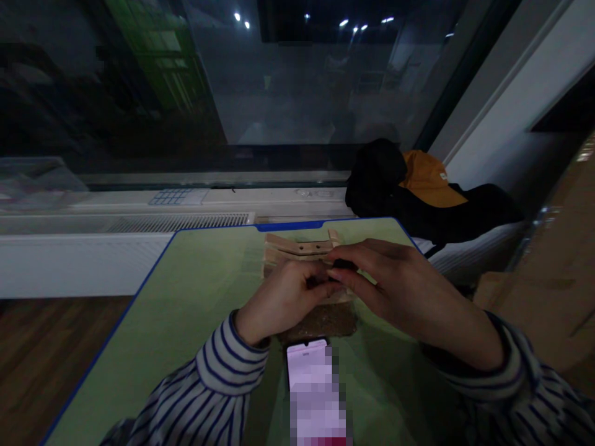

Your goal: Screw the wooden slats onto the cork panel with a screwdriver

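Observation:
My right hand point(395, 279) pinches a small dark piece point(344, 265) between thumb and fingertips; its kind cannot be made out. Close against it, my left hand point(283, 297) has its fingers curled together, and what they hold, if anything, is hidden. Just beyond both hands lies a light wooden piece point(304, 248) with small dark holes and raised ends, partly covered by my fingers. Under the hands, a rough brown patch or slab point(325, 321) shows on the green tabletop point(204, 297). Nearer to me rests a lit phone point(309, 384), its screen partly pixelated.
A blue edge point(153, 266) borders the table. Behind it are a white radiator point(83, 260) and a window sill point(260, 201). An orange cap point(430, 176) lies on black cloth or a bag point(376, 176) at the back right. Cardboard point(534, 297) stands to the right.

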{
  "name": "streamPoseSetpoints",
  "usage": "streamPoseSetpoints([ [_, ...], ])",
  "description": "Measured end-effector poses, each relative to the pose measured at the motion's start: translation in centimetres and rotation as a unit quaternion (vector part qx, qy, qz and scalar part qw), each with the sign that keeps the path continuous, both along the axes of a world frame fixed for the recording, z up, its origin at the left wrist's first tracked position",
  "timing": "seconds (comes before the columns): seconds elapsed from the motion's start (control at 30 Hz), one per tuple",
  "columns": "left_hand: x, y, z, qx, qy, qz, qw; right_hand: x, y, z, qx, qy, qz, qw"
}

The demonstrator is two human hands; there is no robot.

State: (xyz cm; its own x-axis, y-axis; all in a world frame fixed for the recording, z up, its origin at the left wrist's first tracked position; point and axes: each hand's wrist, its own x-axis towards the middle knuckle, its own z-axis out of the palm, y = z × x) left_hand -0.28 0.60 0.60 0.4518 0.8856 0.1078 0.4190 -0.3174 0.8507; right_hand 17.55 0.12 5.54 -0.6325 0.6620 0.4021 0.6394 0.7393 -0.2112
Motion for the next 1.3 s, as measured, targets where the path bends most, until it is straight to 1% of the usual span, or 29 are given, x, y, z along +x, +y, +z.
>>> streamPoseSetpoints([
  [0.07, -0.06, -0.01, 0.18, 0.004, -0.001, -0.020, 1.000, -0.08, -0.07, -0.02, 0.002, -0.006, -0.010, 1.000],
  [0.13, -0.03, -0.04, 0.18, 0.005, 0.008, -0.024, 1.000, -0.16, -0.10, -0.05, 0.002, -0.008, -0.018, 1.000],
  [0.23, 0.18, -0.10, -0.09, 0.014, 0.018, 0.007, 1.000, -0.24, -0.05, -0.14, -0.003, -0.008, -0.024, 1.000],
  [0.33, 0.35, -0.13, -0.30, 0.026, 0.002, 0.044, 0.999, -0.28, 0.04, -0.25, -0.008, -0.008, -0.028, 1.000],
  [0.43, 0.29, -0.13, -0.30, 0.027, 0.001, 0.052, 0.998, -0.20, 0.03, -0.26, -0.004, 0.001, -0.023, 1.000],
  [0.63, -0.09, -0.05, -0.15, 0.003, -0.008, 0.025, 1.000, 0.07, -0.15, 0.10, -0.003, 0.025, 0.013, 1.000],
  [0.83, -0.14, -0.05, 0.24, 0.002, 0.017, -0.010, 1.000, 0.05, -0.28, 0.04, -0.002, 0.008, -0.008, 1.000],
  [0.97, -0.10, -0.04, 0.13, 0.007, 0.028, -0.025, 0.999, 0.12, -0.40, 0.02, -0.004, -0.005, -0.021, 1.000],
  [1.07, 0.07, -0.05, -0.06, 0.017, 0.030, -0.009, 0.999, 0.21, -0.37, 0.03, 0.000, -0.011, -0.034, 0.999],
  [1.2, 0.35, -0.08, -0.34, 0.030, 0.017, 0.032, 0.999, 0.29, -0.27, -0.08, 0.005, -0.011, -0.048, 0.999],
  [1.3, 0.38, -0.10, -0.50, 0.033, 0.007, 0.038, 0.999, 0.27, -0.24, -0.13, 0.006, -0.001, -0.038, 0.999],
])
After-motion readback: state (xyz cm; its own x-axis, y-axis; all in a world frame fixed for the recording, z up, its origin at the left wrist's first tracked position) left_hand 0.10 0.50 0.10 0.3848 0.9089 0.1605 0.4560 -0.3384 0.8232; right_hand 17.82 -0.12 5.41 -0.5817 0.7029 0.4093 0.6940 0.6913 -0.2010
